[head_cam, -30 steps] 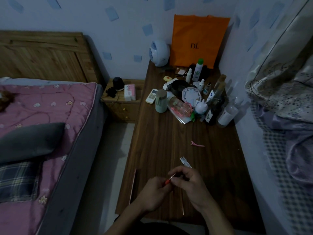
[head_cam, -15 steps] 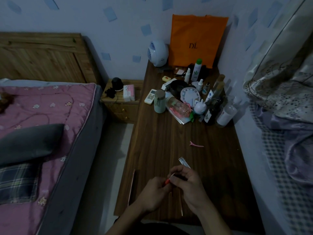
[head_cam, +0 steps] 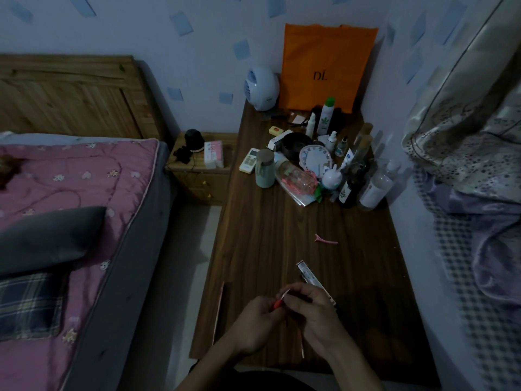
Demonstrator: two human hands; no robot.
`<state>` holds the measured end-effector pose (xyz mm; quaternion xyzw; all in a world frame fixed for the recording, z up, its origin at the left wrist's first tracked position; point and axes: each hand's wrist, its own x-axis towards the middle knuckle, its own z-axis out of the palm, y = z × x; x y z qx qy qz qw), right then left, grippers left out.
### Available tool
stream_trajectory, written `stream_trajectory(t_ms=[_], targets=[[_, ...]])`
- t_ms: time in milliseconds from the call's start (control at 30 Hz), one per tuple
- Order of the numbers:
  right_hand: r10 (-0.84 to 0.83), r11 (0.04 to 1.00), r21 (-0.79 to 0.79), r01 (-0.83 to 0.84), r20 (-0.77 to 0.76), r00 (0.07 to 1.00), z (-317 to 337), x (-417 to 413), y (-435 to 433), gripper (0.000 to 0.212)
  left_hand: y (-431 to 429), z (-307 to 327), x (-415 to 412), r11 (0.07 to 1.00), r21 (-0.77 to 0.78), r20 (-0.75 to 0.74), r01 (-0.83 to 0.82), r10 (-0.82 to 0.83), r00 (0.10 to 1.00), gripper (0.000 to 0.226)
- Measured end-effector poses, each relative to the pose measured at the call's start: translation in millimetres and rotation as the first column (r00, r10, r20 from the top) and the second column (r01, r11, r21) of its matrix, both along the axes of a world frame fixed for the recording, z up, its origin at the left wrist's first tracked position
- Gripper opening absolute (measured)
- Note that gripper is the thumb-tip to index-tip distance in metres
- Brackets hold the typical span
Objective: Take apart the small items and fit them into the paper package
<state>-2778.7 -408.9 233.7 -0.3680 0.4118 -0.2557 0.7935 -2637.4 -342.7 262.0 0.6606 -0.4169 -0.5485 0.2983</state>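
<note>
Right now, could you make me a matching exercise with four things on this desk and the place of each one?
Things:
1. orange bag
2. pink clip
3. red tool
4. white fan

Places:
A. alone on the middle of the desk
B. between the two hands
C. left of the bag, at the wall
D. leaning in the far corner

Pairs: 1-D, 2-A, 3-B, 4-C

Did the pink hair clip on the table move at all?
No. The pink hair clip lies in the same spot on the table, between the cluster of bottles and the small box; only the camera shifted.
</note>
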Motion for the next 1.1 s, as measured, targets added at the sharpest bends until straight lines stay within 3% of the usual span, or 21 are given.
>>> stream_trajectory(t_ms=[233, 533, 700, 800, 900, 1000, 1100], targets=[[0.028, 0.996, -0.077, -0.035, -0.099, 0.995, 0, 2, 3, 0.009, 3, 3, 1, 1.000, 0.001, 0.005, 0.012, -0.012, 1.000, 0.037], [-0.013, 0.989, -0.146, -0.016, -0.198, 0.980, 1, 10, 6, 0.006, 4, -5, 1, 0.995, -0.076, 0.261, 0.061, -0.039, 0.965, 0.031], [-0.014, 0.983, -0.181, -0.032, -0.244, 0.970, -3, 10, 6, 0.005, 5, -12, 3, 0.984, -0.143, 0.440, 0.105, -0.032, 0.898, 0.035], [-0.008, 0.985, -0.171, -0.037, -0.252, 0.968, -4, 11, 7, 0.004, 4, -15, 5, 0.986, -0.123, 0.412, 0.111, -0.051, 0.910, 0.034], [0.007, 0.990, -0.133, -0.042, -0.257, 0.967, -5, 10, 5, 0.005, 3, -21, 10, 0.996, -0.052, 0.283, 0.070, -0.053, 0.958, 0.039], [-0.029, 0.999, -0.024, 0.024, -0.236, 0.971, -8, 7, 1, 0.012, 8, -34, 13, 0.999, -0.002, 0.172, -0.039, 0.038, 0.984, 0.038], [-0.097, 0.994, 0.024, 0.110, -0.312, 0.945, -18, 5, -6, 0.011, 14, -52, 20, 0.987, 0.041, 0.108, -0.158, 0.152, 0.982, 0.036]])
